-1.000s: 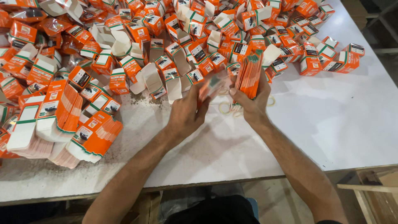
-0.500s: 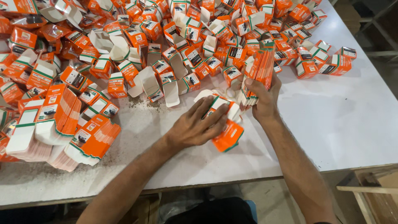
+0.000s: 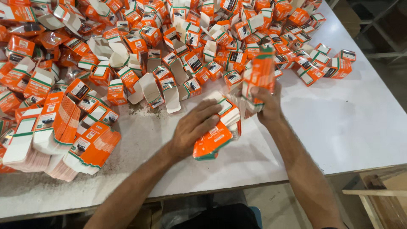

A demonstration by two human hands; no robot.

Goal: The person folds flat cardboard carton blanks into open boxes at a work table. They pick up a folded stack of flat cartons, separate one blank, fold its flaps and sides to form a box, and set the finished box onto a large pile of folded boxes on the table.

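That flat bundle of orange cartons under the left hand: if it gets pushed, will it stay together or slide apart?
It will probably fan out: the bundle is loose, thin flattened cartons with nothing binding them, and their edges already sit staggered. It looks light, being thin card. The left hand lies flat on top, which likely keeps it from skidding on the smooth white table.

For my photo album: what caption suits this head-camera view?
Left hand presses flattened orange cartons on a white table; right hand holds an upright stack.

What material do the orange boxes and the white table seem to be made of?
Orange boxes: probably thin printed cardboard with a slight sheen; they fold flat and show plain white inner flaps. White table: seemingly a smooth, matte laminated board; its core is hidden.
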